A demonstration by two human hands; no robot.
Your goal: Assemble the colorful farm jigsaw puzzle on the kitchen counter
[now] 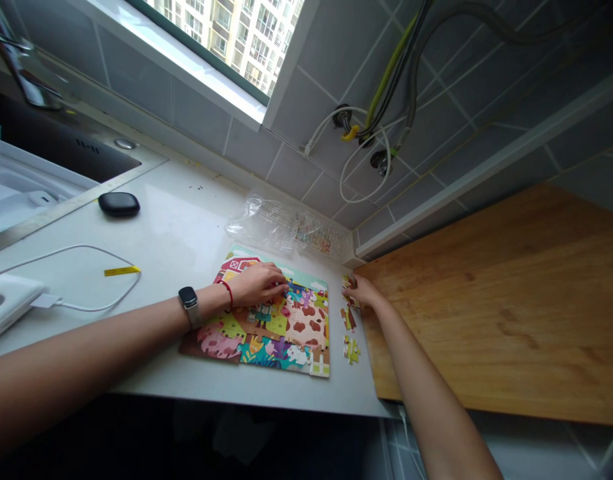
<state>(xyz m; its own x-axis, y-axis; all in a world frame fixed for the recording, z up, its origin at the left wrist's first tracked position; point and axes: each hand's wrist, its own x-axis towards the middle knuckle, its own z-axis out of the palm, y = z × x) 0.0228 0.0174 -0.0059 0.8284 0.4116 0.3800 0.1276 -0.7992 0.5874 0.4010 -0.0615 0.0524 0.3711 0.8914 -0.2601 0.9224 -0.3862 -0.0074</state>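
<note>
A colourful farm jigsaw puzzle (306, 327), mostly assembled, lies on the white counter. My left hand (259, 283) rests over its upper middle with fingers curled together and fingertips down at the picture; whether a piece is between them is hidden. Right of the puzzle, my right hand (365, 292) has its fingers closed on a puzzle piece (347, 283) at the counter's edge by the wooden board. Just below that hand lies a brown and red loose piece (348, 320). Nearer the front edge is a yellow-green loose piece (352, 349).
Crumpled clear plastic packaging (264, 220) lies behind the puzzle. A large wooden board (496, 307) covers the right side. Leftward are a black case (118, 204), a white power bank (11, 303) with its cable, and a sink (61, 133). Cables (386, 133) hang on the tiled wall.
</note>
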